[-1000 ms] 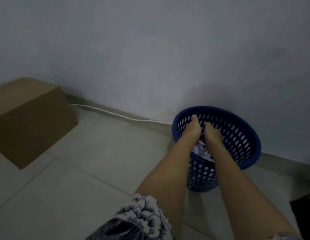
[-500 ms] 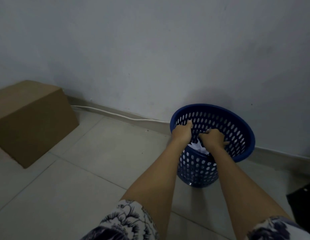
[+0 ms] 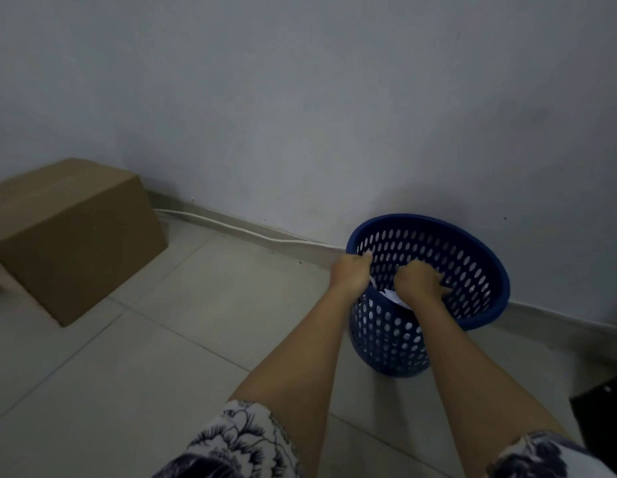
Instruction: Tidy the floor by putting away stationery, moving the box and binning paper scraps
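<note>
A blue perforated waste basket (image 3: pixel 472 270) stands on the tiled floor against the wall. Both my hands are over its near rim. My left hand (image 3: pixel 350 274) sits at the left of the rim with its fingers curled; whether it holds anything is hidden. To its right, my right hand (image 3: pixel 419 282) is over the opening, fingers loosely spread and pointing down. White paper scraps (image 3: pixel 391 295) show between and under the hands, inside the basket. A brown cardboard box (image 3: pixel 69 236) sits closed on the floor at the left, by the wall.
A white cable (image 3: pixel 231 229) runs along the skirting between box and basket. A black object (image 3: pixel 603 419) shows at the lower right edge. Pale floor tiles (image 3: pixel 162 357) spread between me and the box.
My hands have come up out of the basket, from deep inside it to rim level, and have moved apart. The right hand's fingers have loosened.
</note>
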### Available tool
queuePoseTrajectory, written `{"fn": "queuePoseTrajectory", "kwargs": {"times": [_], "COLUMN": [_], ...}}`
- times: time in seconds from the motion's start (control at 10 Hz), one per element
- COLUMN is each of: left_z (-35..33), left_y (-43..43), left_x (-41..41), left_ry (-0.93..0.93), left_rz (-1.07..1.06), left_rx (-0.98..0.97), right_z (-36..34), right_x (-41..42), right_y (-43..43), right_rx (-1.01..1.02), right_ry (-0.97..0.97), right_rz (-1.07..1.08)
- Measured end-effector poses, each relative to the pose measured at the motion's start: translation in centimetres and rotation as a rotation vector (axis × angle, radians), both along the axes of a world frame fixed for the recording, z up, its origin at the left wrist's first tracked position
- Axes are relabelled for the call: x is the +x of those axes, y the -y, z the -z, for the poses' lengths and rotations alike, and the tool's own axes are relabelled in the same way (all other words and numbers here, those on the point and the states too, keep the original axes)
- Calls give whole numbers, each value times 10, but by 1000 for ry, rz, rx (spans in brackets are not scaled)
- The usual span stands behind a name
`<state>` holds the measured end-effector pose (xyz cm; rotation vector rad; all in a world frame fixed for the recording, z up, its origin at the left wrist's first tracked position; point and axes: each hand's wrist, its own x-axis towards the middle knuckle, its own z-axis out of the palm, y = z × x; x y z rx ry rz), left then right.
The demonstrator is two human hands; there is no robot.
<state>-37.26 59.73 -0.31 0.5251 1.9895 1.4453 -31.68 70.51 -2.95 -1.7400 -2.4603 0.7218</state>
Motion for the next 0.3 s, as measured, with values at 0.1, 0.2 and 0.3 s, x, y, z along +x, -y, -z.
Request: {"fn": "queuePoseTrajectory", "kwargs": {"times": [0.1,0.2,0.3], "left_z": [-9,-15,-20], "left_y": [29,74,141], "left_x": [-1,-11,-21], "left_ry": [-49,-167,-214], "left_rz": [-53,-122,-302], "left_rx": [-15,-95,-125], "right_z": [-2,-10,-23], "right_x": [-9,-24,-43], "right_y": [19,58,120], "right_rx": [133,309,290], "right_ry": [-134,-241,-316], "right_rz": [-90,-216,-387]}}
